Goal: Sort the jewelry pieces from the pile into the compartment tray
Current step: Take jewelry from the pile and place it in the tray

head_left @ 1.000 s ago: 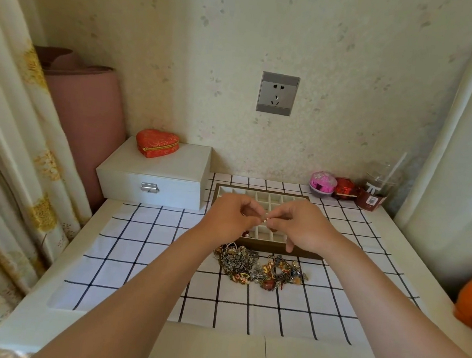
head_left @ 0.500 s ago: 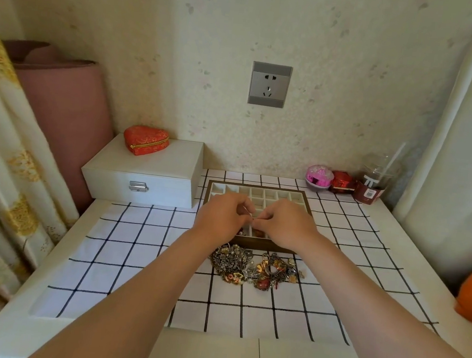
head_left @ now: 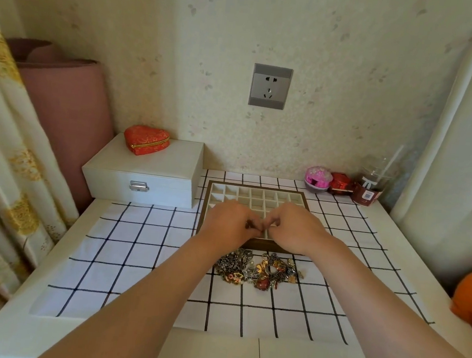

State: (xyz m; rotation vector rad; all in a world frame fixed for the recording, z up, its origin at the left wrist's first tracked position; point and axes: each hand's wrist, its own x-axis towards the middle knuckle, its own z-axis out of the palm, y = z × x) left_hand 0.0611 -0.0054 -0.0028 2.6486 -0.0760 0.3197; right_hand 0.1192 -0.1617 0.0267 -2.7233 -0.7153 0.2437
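While the fingers (head_left: 253, 230) of the left hand (head_left: 229, 225) curl in to meet those of the right hand (head_left: 296, 228), both pinch a small piece (head_left: 256, 226) between them. It is too tiny and too covered to say what kind. Two hands on one item likely means untangling, or closing a clasp, before it goes in. Thumbs are tucked under, so the exact grip can't be read.

The hands hang just over the near rows of the compartment tray (head_left: 257, 187), probably so the piece drops straight into a cell once it is free. Which cell is hidden by the knuckles. The far rows that show look mostly unfilled, so sorting seems early.

The pile (head_left: 257, 270) sits on the checked cloth (head_left: 136, 241), just in front of the tray's near edge and under the wrists. That makes for a short reach, and plenty is left in it, chains and gold and red bits all tangled.

Further out, a white box (head_left: 143, 175) stands left of the tray with a red heart pouch (head_left: 146, 140) on top. A pink ball (head_left: 318, 178) and a plastic cup (head_left: 371, 186) are pushed to the back right corner, out of the work area.
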